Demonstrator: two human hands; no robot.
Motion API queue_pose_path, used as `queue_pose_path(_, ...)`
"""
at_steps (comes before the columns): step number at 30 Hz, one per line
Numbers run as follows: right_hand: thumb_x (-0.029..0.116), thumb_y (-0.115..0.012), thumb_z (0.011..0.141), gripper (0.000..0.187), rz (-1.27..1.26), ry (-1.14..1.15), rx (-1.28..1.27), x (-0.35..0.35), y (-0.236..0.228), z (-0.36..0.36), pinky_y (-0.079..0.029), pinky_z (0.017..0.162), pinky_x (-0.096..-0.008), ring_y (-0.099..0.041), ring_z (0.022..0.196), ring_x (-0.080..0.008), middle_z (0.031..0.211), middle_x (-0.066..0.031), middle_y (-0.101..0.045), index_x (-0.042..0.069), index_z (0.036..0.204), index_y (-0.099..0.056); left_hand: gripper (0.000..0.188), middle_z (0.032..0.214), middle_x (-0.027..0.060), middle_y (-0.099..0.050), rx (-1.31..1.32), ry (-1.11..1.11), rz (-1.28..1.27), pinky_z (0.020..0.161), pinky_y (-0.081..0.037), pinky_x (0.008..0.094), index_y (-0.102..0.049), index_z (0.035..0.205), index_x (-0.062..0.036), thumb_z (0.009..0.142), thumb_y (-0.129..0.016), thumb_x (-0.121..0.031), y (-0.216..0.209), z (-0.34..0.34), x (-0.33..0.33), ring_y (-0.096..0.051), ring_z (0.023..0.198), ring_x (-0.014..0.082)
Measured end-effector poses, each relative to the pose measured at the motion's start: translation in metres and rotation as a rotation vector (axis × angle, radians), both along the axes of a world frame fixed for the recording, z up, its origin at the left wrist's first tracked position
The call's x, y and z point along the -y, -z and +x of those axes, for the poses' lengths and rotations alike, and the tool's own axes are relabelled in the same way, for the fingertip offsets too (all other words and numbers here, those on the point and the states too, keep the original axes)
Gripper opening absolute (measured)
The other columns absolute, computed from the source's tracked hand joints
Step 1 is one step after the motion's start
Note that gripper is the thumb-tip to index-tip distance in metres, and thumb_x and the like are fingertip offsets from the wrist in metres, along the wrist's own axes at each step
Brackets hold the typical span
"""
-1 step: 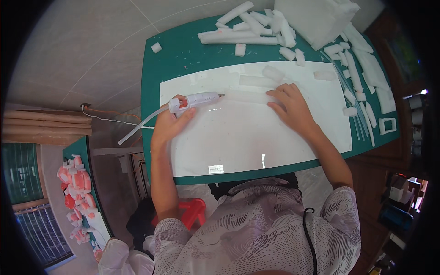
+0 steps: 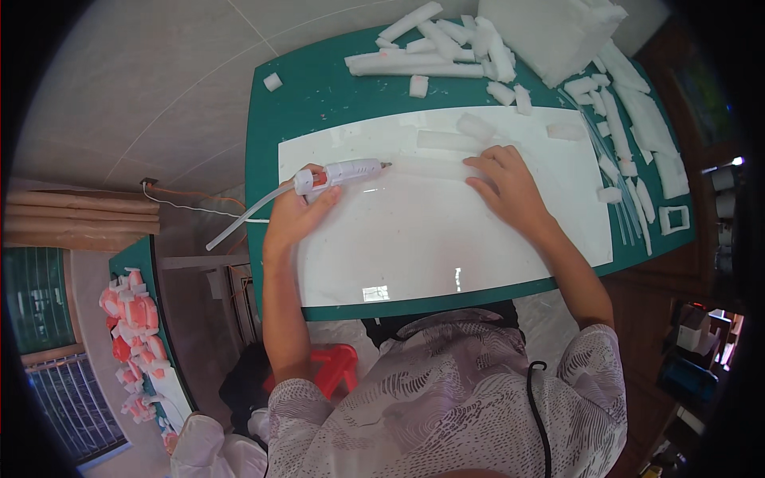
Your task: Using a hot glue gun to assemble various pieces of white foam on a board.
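Illumination: soft, moderate; shadows faint. Glare: small bright reflections on the white sheet [image 2: 414,239], lower centre of the frame. Contrast: low where the pale foam strip [image 2: 430,169] nearly merges with it. Right margin: dim, with small bright spots. Distortion: table [image 2: 311,99] edges bowed; corners black. Focus: centre fairly clear, margins softer.

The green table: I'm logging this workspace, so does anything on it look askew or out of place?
One small foam block sits alone near the far left corner of the green table, apart from the jumbled foam strips, so it looks stray. Beyond the right hand, a short foam piece lies slanted beside a straighter strip, looking askew.
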State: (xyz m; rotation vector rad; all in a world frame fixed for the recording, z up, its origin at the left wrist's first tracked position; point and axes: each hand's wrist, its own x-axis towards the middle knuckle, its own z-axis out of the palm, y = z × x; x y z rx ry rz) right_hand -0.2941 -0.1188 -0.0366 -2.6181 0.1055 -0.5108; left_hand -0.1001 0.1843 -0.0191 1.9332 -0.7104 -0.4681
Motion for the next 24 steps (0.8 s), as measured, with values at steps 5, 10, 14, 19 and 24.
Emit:
queue_pose_path(5, 0.016, -0.071, 0.085, 0.024, -0.003, -0.007, 0.014, 0.0001, 0.0013, 0.0005, -0.045, 0.087, -0.0357, -0.053, 0.097, -0.0273, 0.100, -0.0094, -0.059, 0.007, 0.107, -0.069, 0.031, 0.086, 0.0034, -0.063, 0.053, 0.004, 0.050, 0.073, -0.046, 0.0277, -0.062, 0.102, -0.0021, 0.084, -0.075, -0.025, 0.0079, 0.0036, 0.0016, -0.055, 0.080, 0.0114)
queue_pose_path(10, 0.016, -0.071, 0.085, 0.024, -0.011, -0.017, 0.001, -0.0008, 0.0003, 0.0011, -0.046, 0.088, -0.0355, -0.053, 0.097, -0.0268, 0.100, -0.0089, -0.059, 0.007, 0.108, -0.069, 0.030, 0.084, 0.0044, -0.063, 0.071, -0.002, 0.051, 0.072, -0.046, 0.0283, -0.062, 0.101, -0.0020, 0.085, -0.073, -0.026, 0.0006, -0.0008, 0.0043, -0.055, 0.078, 0.0127)
queue_pose_path(14, 0.016, -0.071, 0.086, 0.024, -0.022, -0.016, -0.005, -0.0003, 0.0010, 0.0007, -0.046, 0.088, -0.0353, -0.053, 0.098, -0.0266, 0.101, -0.0085, -0.059, 0.008, 0.108, -0.069, 0.028, 0.083, 0.0042, -0.064, 0.075, -0.017, 0.066, 0.072, -0.046, 0.0284, -0.062, 0.100, -0.0019, 0.086, -0.072, -0.025, -0.0004, -0.0016, 0.0059, -0.055, 0.078, 0.0126)
queue_pose_path(19, 0.017, -0.070, 0.086, 0.024, -0.019, -0.011, -0.015, -0.0009, -0.0007, -0.0003, -0.046, 0.089, -0.0352, -0.053, 0.098, -0.0264, 0.102, -0.0083, -0.059, 0.008, 0.108, -0.070, 0.028, 0.084, 0.0036, -0.064, 0.074, -0.004, 0.055, 0.072, -0.046, 0.0283, -0.063, 0.100, -0.0022, 0.086, -0.073, -0.024, 0.0012, -0.0006, 0.0056, -0.055, 0.079, 0.0119)
queue_pose_path(24, 0.017, -0.070, 0.086, 0.024, -0.020, 0.001, -0.014, -0.0017, 0.0010, 0.0007, -0.046, 0.089, -0.0351, -0.053, 0.099, -0.0263, 0.102, -0.0083, -0.059, 0.008, 0.108, -0.070, 0.032, 0.084, 0.0016, -0.064, 0.084, 0.035, 0.058, 0.067, -0.047, 0.0248, -0.062, 0.108, -0.0016, 0.089, -0.072, -0.026, 0.0014, -0.0003, -0.0014, -0.058, 0.073, 0.0081)
